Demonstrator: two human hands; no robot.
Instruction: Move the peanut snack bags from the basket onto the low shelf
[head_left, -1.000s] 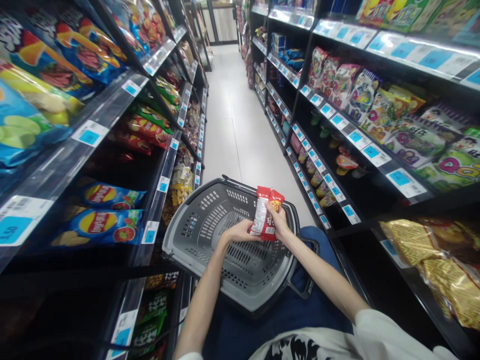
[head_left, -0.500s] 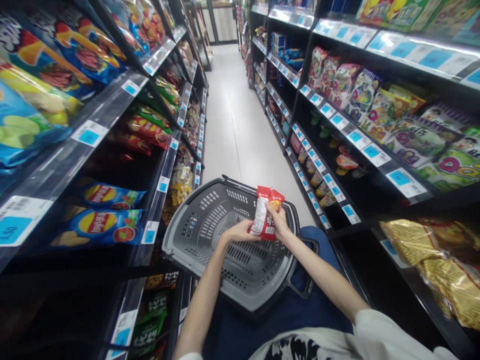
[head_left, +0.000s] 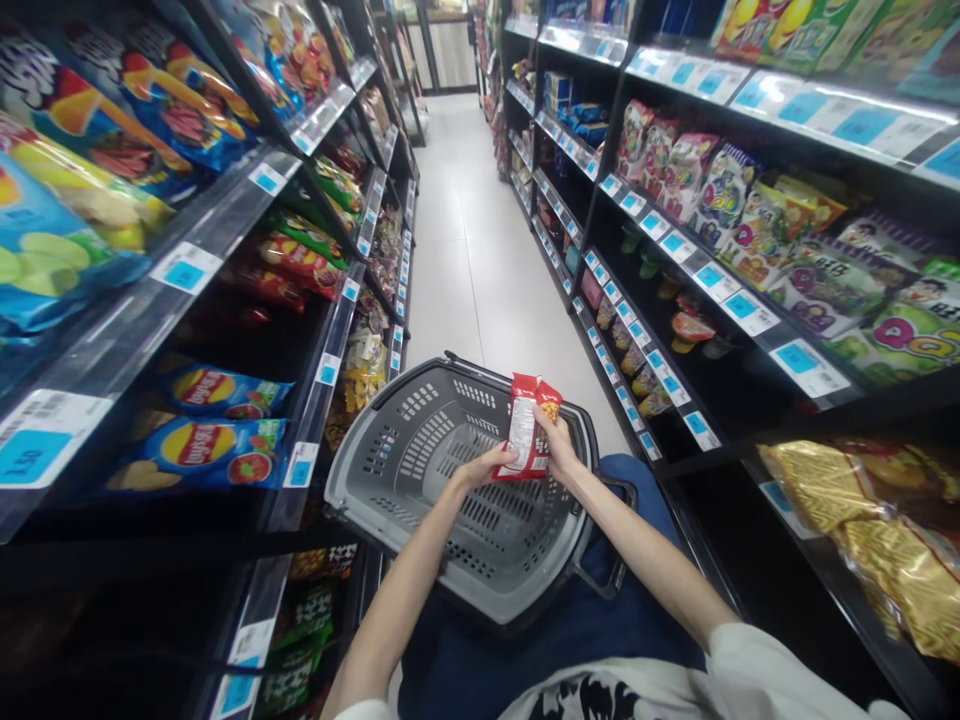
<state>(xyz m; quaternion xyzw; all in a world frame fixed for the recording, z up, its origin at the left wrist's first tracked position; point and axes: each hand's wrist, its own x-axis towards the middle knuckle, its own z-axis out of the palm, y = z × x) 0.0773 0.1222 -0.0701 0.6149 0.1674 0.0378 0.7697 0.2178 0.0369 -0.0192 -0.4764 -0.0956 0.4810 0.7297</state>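
Observation:
A small red snack packet [head_left: 525, 430] with a pale printed back panel is held over the basket, tilted toward me. My left hand [head_left: 484, 466] grips its lower left corner, thumb on top. On its right edge, my right hand [head_left: 557, 445] is closed with the thumb lying across the front. Below both hands sits a grey shopping basket [head_left: 409, 420] with slotted walls, and its slotted floor shows bare where my arms do not cover it. The basket's right side rests by my blue-clad leg [head_left: 637, 500].
Black shelves flank me closely. Blue chip bags [head_left: 202, 442] lie on the left shelf; gummy candy bags [head_left: 757, 235] stand on the right, with gold foil packs [head_left: 862, 520] lower down. A pale tiled aisle floor [head_left: 450, 230] stretches ahead between them.
My left hand has shifted slightly on the packet's lower left corner, and the packet has turned a little. The basket stays in the same place.

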